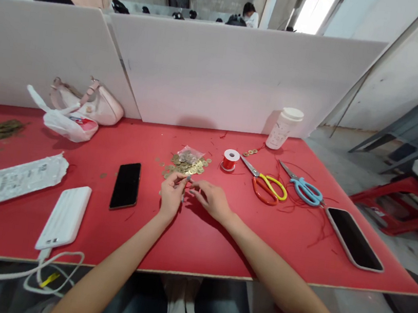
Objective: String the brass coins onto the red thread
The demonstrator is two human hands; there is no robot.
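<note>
My left hand [172, 194] is closed in a pinch on what looks like a brass coin, mostly hidden by the fingers. Close beside it, my right hand [211, 199] has its fingertips together on a thin red cord that barely shows between the hands. Just beyond both hands lies a loose pile of brass coins [180, 166] with holes, partly under a clear plastic bag [192, 154]. A spool of red cord [229, 162] stands to the right of the pile. Farther back, several coins [250, 152] lie in a row with red cord.
Red-and-yellow scissors [269, 188], blue scissors [307, 191] and a phone [355, 239] lie rightward; a white cup [283, 129] stands behind. Leftward are a black phone [126, 186], a cabled power bank [64, 217], a plastic package [11, 183] and a pink handbag [105, 105]. A white partition [220, 75] bounds the back.
</note>
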